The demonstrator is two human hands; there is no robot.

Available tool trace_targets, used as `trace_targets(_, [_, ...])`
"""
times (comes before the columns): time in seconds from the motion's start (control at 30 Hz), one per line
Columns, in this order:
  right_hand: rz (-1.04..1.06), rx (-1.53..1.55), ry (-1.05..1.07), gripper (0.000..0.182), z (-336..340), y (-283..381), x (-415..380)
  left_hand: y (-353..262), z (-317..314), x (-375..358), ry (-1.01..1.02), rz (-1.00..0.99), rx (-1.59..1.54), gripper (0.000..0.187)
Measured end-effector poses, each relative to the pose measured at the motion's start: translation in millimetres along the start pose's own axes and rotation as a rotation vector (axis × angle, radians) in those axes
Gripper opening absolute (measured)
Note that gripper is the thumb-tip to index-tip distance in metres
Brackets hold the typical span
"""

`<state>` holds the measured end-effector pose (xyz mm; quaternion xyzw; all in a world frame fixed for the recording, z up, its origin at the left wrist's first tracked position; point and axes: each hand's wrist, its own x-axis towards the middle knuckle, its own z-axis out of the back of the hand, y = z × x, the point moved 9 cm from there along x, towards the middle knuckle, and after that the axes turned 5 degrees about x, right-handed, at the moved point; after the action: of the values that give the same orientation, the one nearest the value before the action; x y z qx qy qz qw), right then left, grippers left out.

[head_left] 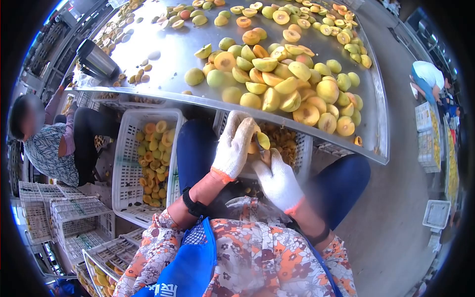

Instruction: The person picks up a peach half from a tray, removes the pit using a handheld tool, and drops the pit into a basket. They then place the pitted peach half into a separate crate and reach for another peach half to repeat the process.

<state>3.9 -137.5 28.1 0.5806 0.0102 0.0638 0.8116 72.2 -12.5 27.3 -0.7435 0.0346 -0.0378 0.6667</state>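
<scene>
My left hand (234,147), in a white glove with an orange cuff, is closed round a yellow-green fruit half (263,140) just below the table's front edge. My right hand (278,182), gloved the same way, is closed close beside it on a small dark tool (259,147), mostly hidden by the fingers. Both hands are over a crate (304,157) that holds fruit pieces. Beyond them, a pile of halved yellow and green fruit (287,85) lies on the metal table (163,74).
A white crate of fruit halves (120,163) stands left of my legs. Stacked crates (81,210) are at the lower left. A seated co-worker (52,148) is at the left, another person (428,75) at the far right. A steel container (96,58) sits on the table.
</scene>
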Motion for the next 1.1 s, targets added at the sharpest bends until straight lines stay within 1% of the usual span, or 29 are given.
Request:
trace_targets(0.07, [0.117,-0.056,0.014,0.025,-2,-1,-3,-3,-6,-4,-0.010,0.000,0.002,0.012])
trace_targets(0.1, [-0.019,0.034,0.034,0.026,-3,-13,-4,-3,-8,-6,-0.016,0.002,0.002,0.011])
trace_targets(0.13, [-0.153,0.123,0.053,0.026,-6,-23,-5,-6,-8,-6,-0.027,-0.055,0.092,0.011])
trace_targets(0.2, [-0.297,0.252,0.098,0.028,-8,-28,-7,-5,-10,-5,-0.010,-0.050,0.147,0.012])
trace_targets(0.33, [-0.373,0.337,0.154,0.029,-9,-31,-12,0,-15,-6,0.016,0.013,0.157,0.012])
trace_targets(0.4, [-0.321,0.317,0.131,0.029,-10,-38,-14,3,-18,-9,0.010,-0.036,0.218,0.013])
trace_targets(0.43, [-0.244,0.294,0.106,0.029,-11,-40,-15,4,-19,-9,0.007,-0.061,0.248,0.013])
trace_targets(0.47, [-0.167,0.269,0.083,0.029,-10,-38,-15,6,-19,-10,0.009,-0.046,0.222,0.013])
trace_targets(0.53, [-0.408,0.412,0.162,0.028,-12,-42,-17,9,-20,-8,0.015,-0.017,0.171,0.014])
trace_targets(0.6, [-0.583,0.567,0.197,0.027,-14,-42,-23,11,-19,-6,0.030,-0.066,0.193,0.014])
trace_targets(0.63, [-0.637,0.654,0.192,0.027,-16,-41,-25,11,-19,-6,0.038,-0.090,0.205,0.015])
trace_targets(0.7, [-0.531,0.593,0.139,0.027,-12,-40,-22,10,-21,-9,0.013,-0.049,0.147,0.014])
trace_targets(0.73, [-0.371,0.446,0.092,0.028,-10,-41,-18,10,-22,-10,0.000,-0.027,0.118,0.014])
trace_targets(0.77, [-0.208,0.296,0.044,0.028,-5,-34,-15,-1,-20,-9,-0.041,-0.201,0.327,0.013])
trace_targets(0.8, [-0.212,0.296,0.032,0.028,-5,-33,-14,-14,-21,-7,-0.082,-0.377,0.534,0.012])
trace_targets(0.9, [-0.215,0.278,0.000,0.028,1,-29,-14,-19,-25,-12,-0.093,-0.302,0.380,0.015])
trace_targets(0.97, [-0.208,0.249,-0.014,0.028,3,-27,-15,-10,-25,-12,-0.090,-0.107,0.175,0.023])
trace_targets(1.07, [-0.104,0.145,-0.039,0.028,9,-12,-15,-10,-24,-14,-0.086,-0.152,0.185,0.018])
trace_targets(1.1, [-0.030,0.087,-0.053,0.028,10,-7,-15,-8,-24,-15,-0.081,-0.157,0.180,0.016])
